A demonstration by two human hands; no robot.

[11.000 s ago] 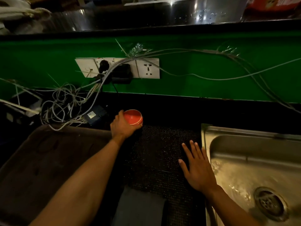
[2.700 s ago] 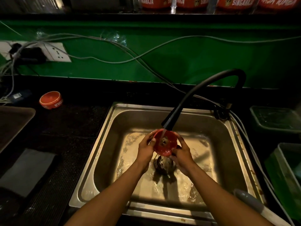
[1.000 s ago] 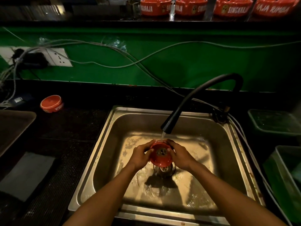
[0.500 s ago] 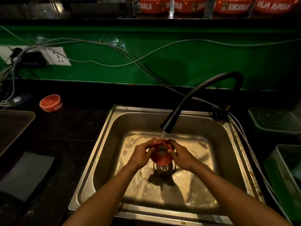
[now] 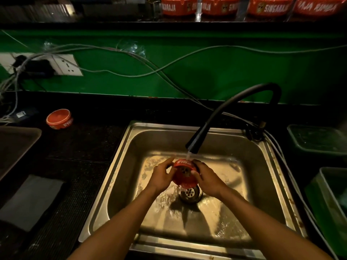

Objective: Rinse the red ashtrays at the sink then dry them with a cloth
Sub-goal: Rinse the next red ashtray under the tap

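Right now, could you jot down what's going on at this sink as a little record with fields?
activity: rinsing a red ashtray under running water
left hand: grips the ashtray's left side
right hand: grips its right side
tap: black, bent over the sink, water flowing
drain: just below the ashtray
other ashtray: on the dark counter, left of the sink
shelf ashtrays: a row, above the green wall
cloth: grey, flat, lower left

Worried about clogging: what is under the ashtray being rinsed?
Under the ashtray, held by the left hand and right hand, sits the sink's drain. Its far edge is hidden by the ashtray.
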